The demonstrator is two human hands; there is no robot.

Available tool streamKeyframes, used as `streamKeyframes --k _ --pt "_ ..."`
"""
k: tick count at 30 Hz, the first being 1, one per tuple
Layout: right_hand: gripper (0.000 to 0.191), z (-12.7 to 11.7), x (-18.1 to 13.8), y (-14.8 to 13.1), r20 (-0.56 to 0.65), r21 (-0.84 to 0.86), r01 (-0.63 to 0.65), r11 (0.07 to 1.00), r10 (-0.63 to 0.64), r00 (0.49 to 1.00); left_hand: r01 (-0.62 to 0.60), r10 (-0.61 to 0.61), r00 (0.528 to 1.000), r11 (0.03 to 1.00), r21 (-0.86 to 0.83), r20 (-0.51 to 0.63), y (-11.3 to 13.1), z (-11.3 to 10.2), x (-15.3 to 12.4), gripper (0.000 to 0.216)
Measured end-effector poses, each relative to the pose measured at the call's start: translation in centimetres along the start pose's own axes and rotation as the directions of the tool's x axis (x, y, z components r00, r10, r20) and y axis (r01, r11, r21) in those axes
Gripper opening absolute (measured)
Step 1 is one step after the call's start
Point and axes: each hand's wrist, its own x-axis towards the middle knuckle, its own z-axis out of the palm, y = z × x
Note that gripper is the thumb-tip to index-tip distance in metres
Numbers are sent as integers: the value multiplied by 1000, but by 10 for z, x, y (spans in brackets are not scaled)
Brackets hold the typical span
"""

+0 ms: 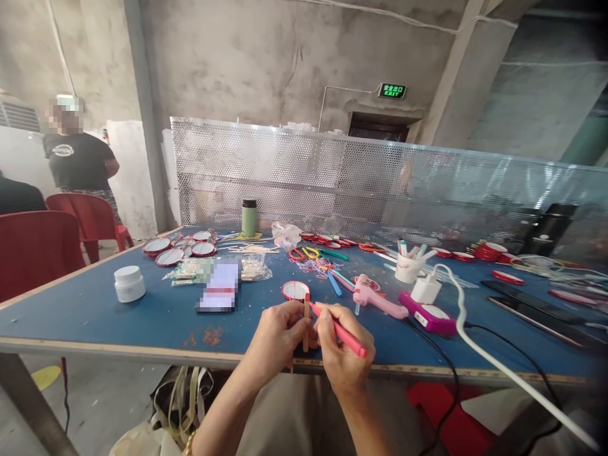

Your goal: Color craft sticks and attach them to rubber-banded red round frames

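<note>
A flat wooden stick (306, 329), like a craft stick and orange-red at its upper end, stands upright in the fingers of my left hand (278, 332). My right hand (346, 348) is closed round a pink-red marker pen (350, 341). The pen's tip points at the upper part of the stick, but whether they touch is too small to tell. Just beyond my fingers lies a round white disc with a red rim (294, 291). To the right of it are a pink glue gun (377, 299) and a blue-handled tool (335, 285).
A phone (221, 286) and a white jar (128, 284) are on the left. Red-rimmed discs (170, 256) sit in piles. A cup of pens (406, 268), purple box (430, 315) and charger with white cable (460, 304) stand right. A person (78, 158) stands behind red chairs.
</note>
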Motion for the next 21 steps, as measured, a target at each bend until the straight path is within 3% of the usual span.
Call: streamKeyframes --k 21 --pt "16 0 -1 1 -8 -5 -6 1000 6 1000 11 -11 1000 1000 -22 -9 -2 1 2 12"
